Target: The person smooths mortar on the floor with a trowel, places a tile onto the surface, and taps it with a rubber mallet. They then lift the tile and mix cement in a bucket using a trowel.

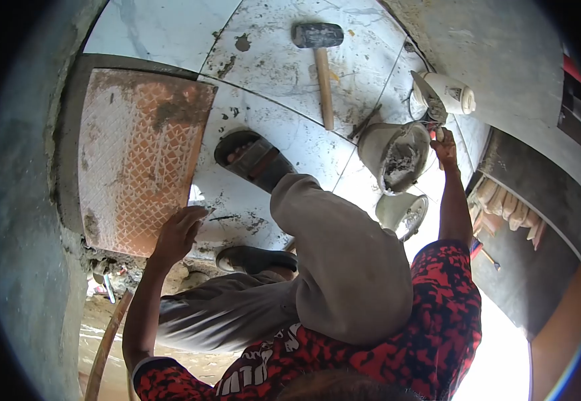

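My right hand [445, 150] is closed around the handle of a trowel [431, 97], whose blade carries grey mortar and points up beside a white plastic container. Just left of that hand is a tilted grey bucket [378, 155] with wet cement paste inside. My left hand [181, 234] is at the lower right edge of a large tile [147, 160], fingers extended and thumb apart; whether it touches the tile I cannot tell. The tile lies with its orange, ridged back upward, partly smeared with whitish-grey cement.
A rubber mallet [318, 36] with a wooden handle lies on marbled white floor tiles [264, 60]. The white container [452, 93] stands by the right wall. A second bucket [403, 214] sits below the first. Grey mortar [70, 154] borders the tile along the left wall.
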The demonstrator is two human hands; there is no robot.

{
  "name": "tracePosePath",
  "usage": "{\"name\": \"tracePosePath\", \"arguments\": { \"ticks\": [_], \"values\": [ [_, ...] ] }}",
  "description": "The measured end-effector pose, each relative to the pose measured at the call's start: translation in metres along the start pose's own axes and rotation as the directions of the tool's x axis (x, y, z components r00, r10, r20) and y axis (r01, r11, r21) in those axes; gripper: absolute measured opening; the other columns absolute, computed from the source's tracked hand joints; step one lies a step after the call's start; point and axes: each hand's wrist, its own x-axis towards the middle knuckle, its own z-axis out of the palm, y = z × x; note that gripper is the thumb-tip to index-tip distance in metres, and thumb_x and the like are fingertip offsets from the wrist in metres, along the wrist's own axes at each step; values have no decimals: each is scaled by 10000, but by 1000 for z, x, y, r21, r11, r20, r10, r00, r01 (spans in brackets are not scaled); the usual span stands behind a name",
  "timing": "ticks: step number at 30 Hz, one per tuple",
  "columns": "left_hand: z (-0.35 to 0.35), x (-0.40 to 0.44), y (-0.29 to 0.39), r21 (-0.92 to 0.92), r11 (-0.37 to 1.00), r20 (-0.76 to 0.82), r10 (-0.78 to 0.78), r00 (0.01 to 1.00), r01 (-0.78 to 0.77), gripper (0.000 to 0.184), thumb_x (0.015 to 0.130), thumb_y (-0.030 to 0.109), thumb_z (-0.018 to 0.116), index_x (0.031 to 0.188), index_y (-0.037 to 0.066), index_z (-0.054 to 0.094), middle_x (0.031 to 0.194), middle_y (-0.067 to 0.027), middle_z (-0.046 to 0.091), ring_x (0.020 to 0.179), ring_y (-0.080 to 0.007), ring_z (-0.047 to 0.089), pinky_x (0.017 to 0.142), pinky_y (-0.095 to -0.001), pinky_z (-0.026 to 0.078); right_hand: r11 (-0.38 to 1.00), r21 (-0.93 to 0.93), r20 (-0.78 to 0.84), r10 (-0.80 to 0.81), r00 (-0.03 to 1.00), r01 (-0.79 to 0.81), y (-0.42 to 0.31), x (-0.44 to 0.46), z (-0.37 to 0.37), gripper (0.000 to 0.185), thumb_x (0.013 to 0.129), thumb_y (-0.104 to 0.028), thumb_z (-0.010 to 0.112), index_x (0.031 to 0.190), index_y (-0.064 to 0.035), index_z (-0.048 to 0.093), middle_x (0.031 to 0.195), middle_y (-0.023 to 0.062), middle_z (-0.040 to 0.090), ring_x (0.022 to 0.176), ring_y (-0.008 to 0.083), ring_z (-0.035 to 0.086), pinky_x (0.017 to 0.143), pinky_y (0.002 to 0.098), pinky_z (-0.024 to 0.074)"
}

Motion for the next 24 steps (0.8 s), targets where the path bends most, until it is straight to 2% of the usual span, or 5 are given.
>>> {"name": "tracePosePath", "arguments": {
  "ticks": [3, 7, 11, 16, 24],
  "values": [
    [-16, -12, 9, -27, 985, -65, -172, 983, 170, 265, 869, 0, 549, 1126, 63, 575, 1090, -139, 622, 1016, -337, 601, 845, -408, 494, 985, 129, -69, -103, 992, 111, -26, -17, -21, 449, 714, 3, 587, 1158, 1, 519, 942, 47, 564, 833, 135, 519, 729, 274, 435],
    [-21, -4, -3, -38, 993, -200, -113, 973, 107, 286, 864, -18, 547, 1138, 61, 568, 1067, -142, 620, 962, -343, 615, 806, -397, 511, 959, 227, -80, 190, 978, -168, -84, -67, -50, 164, 717, -38, 592, 852, -86, 514, 648, 19, 549, 525, 114, 518, 472, 269, 427],
    [-26, -11, -18, -23, 979, -161, -204, 966, 203, 273, 880, 33, 546, 1149, 74, 571, 1077, -127, 619, 978, -338, 610, 813, -407, 510, 958, 45, -29, 286, 958, -284, -156, -98, -37, 146, 707, -65, 578, 814, -74, 479, 587, -1, 470, 498, 111, 465, 469, 280, 393],
    [-34, -33, -30, -39, 963, -202, -270, 941, 268, 272, 885, 72, 553, 1156, 77, 568, 1067, -140, 615, 966, -334, 612, 837, -420, 497, 994, -47, -64, 94, 994, -97, -195, -92, -42, 105, 711, -69, 572, 751, -71, 475, 535, 2, 472, 412, 94, 424, 383, 263, 345],
    [-40, -29, -33, -5, 947, -206, -316, 926, 322, 364, 905, 116, 530, 1267, 99, 501, 1188, -180, 584, 1038, -372, 582, 919, -444, 467, 999, 9, 14, -33, 999, 33, -325, -93, -57, 145, 732, -14, 614, 796, -39, 486, 640, 5, 520, 538, 79, 457, 486, 256, 376]
  ]
}}
